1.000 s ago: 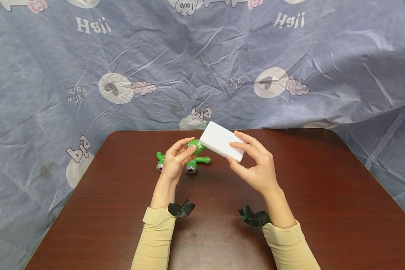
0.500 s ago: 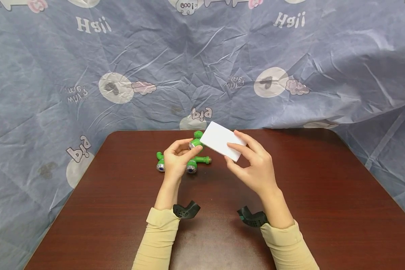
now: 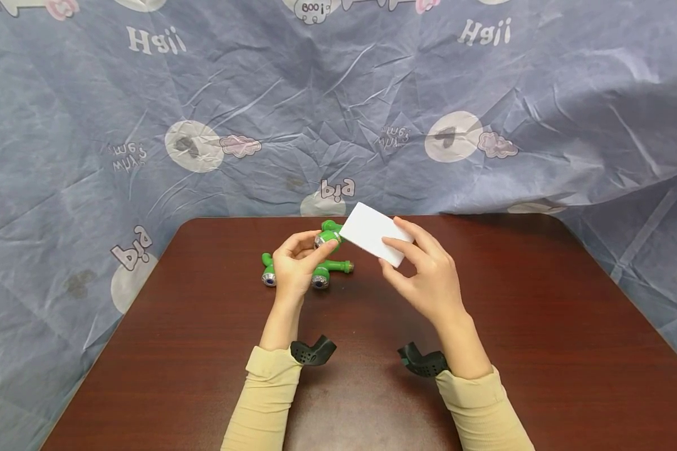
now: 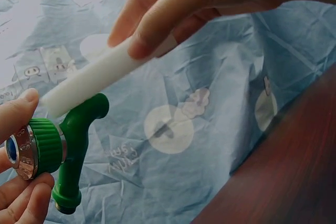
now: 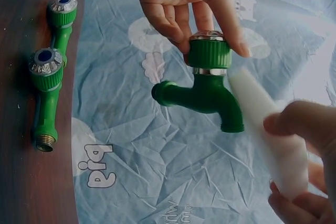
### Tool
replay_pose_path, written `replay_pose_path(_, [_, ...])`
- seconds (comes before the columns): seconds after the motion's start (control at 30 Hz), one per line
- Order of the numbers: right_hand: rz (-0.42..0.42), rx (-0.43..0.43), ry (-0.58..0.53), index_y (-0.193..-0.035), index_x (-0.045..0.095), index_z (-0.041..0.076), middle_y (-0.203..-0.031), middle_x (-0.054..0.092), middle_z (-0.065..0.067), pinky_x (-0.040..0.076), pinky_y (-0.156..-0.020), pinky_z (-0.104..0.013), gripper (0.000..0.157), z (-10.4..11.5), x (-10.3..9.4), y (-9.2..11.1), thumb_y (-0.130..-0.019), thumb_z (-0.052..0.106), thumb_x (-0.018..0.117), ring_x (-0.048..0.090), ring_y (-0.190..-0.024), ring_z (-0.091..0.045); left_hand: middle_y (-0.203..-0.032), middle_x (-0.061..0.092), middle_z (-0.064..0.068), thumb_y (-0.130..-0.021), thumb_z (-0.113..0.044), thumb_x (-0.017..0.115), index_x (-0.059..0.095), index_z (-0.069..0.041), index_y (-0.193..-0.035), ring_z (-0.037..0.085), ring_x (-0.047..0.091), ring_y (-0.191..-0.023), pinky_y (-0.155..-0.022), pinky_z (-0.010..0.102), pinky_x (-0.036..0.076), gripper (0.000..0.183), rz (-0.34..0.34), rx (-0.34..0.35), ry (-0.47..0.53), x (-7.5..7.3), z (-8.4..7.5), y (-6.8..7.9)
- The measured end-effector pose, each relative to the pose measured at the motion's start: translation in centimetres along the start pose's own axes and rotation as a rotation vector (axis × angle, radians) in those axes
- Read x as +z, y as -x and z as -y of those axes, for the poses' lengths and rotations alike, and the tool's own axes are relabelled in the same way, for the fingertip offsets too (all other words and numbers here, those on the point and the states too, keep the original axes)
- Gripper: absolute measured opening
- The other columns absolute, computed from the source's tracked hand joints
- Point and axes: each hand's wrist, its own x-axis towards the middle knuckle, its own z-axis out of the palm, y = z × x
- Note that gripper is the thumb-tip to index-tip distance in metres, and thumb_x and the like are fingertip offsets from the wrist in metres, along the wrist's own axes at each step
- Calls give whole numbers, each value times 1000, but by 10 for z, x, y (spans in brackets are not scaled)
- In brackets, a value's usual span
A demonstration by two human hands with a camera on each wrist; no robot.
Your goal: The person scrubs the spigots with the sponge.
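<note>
A green faucet with a ribbed knob and silver cap is up above the table, its knob pinched by the fingers and thumb of my left hand. My right hand grips a white sponge block by its near end. In the right wrist view the sponge's far end lies against or just beside the faucet by the spout; I cannot tell if they touch. The left wrist view shows the sponge's edge close above the faucet body.
Two more green faucets lie on the dark red table behind my left hand: one faucet to its right, another faucet partly hidden by it. A blue-grey printed cloth hangs along the table's far edge.
My left hand has shifted slightly right and turned the faucet, so its end now shows above the knob. The sponge has tilted and moved slightly right.
</note>
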Motion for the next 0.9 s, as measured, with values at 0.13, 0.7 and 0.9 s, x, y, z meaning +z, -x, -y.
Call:
replay_pose_path(0.13, [-84, 96, 3, -99, 73, 5, -124, 60, -10, 48, -83, -39, 30, -3, -2, 1, -70, 7, 76, 58, -109, -26, -79, 68, 1, -69, -1, 81, 67, 8, -99, 10, 63, -61, -55, 20, 51, 35, -19, -2, -24, -2, -1, -1])
replay_pose_path(0.7, [-263, 423, -92, -99, 69, 1, -119, 60, -13, 35, -72, -18, 36, -27, -3, 6, -66, 4, 83, 54, -103, -25, -96, 62, 7, -66, 6, 81, 67, 2, -101, 15, 65, -73, -59, 22, 53, 38, -229, 20, -46, -47, -3, -16])
replay_pose_path(0.9, [-275, 508, -53, -102, 69, 3, -119, 60, -12, 37, -72, -24, 38, -41, 3, 17, -68, 12, 84, 55, -103, -24, -96, 61, 8, -65, 7, 82, 64, 8, -105, 14, 67, -73, -58, 22, 54, 45, -350, 19, -50, -67, 8, -21])
